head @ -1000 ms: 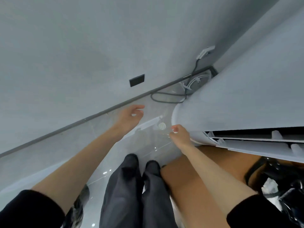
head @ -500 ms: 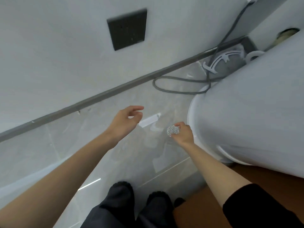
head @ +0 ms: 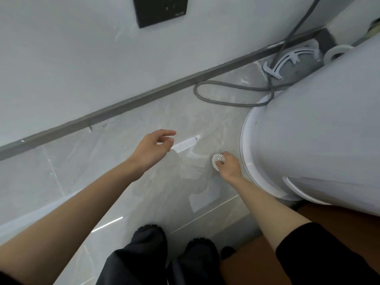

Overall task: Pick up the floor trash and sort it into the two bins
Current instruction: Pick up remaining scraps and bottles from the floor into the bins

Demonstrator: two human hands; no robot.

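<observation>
Head view: a white strip (head: 185, 145) lies flat on the floor (head: 115, 188), near the baseboard (head: 123, 103), its long axis roughly parallel to it. The left hand (head: 152, 151) hovers just beside the strip's left end, fingers loosely curled, holding nothing. The right hand (head: 229, 167), beside the white cylindrical unit (head: 308, 130), pinches a round white disc (head: 217, 161). Judgement: the strip falls to the left hand, which is nearer and free.
</observation>
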